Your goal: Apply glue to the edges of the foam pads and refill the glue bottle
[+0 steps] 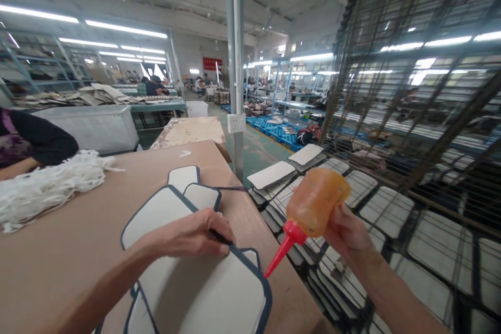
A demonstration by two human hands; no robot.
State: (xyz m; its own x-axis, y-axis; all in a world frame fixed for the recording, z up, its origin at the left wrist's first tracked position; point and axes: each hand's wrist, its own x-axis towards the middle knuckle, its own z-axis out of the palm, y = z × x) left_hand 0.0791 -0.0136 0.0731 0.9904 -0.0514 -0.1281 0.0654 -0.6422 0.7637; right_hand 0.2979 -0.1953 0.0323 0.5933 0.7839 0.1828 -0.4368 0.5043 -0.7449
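Observation:
My left hand [199, 232] pinches the upper edge of a large white panel [203, 292] with a dark blue border. Other white panels of the same kind [183, 177] lie under and behind it on the brown tabletop [78, 240]. In my right hand [348, 227] is an orange squeeze bottle [315, 201], tipped downward. Its red nozzle [278, 255] points at the panel's right border, and the tip is at or just above that edge; I cannot tell whether they touch.
To the right, wire racks [430, 250] hold several white panels, with an upright mesh section [407, 62] above. A heap of white cord [50, 188] lies at left, beside a co-worker's sleeve [47, 138]. A metal post with a socket box [236, 123] stands beyond the table.

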